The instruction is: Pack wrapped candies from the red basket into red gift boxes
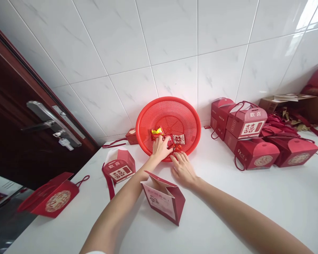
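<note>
Red basket (172,114), wrapped packets (179,139) inside (few)

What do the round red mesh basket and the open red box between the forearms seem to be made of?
Round red mesh basket: probably plastic, slightly glossy, judging by even colour and smooth rim.
Open red box: likely printed card, mostly matte, given thin, folded flaps.
</note>
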Demonstrator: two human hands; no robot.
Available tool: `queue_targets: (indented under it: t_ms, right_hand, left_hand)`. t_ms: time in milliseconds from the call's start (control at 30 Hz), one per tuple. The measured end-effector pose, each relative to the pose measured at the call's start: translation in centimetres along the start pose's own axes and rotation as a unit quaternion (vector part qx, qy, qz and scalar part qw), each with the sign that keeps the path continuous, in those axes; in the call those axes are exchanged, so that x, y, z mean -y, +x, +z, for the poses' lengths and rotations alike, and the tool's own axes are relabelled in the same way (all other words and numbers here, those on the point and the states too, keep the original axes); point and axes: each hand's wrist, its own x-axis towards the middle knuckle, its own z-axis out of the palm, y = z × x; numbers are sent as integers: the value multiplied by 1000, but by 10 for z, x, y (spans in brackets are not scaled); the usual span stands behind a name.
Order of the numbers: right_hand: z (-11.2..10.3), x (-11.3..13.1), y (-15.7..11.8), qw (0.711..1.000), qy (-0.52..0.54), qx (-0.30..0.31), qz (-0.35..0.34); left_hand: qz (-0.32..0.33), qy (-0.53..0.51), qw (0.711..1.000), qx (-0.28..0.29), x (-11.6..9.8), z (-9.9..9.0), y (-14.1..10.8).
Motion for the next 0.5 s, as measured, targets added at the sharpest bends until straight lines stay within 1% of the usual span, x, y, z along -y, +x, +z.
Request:
queue_targets:
  t_ms: [100, 233, 367, 433, 500]
  right_hand:
    - [1, 0, 0, 1000, 4, -8, -3]
    - [3, 0, -1, 1000, 11, -13, -12]
    - [3, 0, -1, 1000, 19, -18, -17]
    - [2, 0, -1, 999, 26, -19, -20]
    - [1, 0, -1, 999, 36, -22, -20]
  left_hand:
    - [-41, -24, 999, 11, -3, 3, 2]
    - [-82, -119, 989, 32, -3, 6, 7]
    - [-92, -205, 974, 3, 4, 10, 11]
    - [-93, -265, 960, -23, 9, 13, 14]
    - [-90, -331, 938, -48, 15, 17, 16]
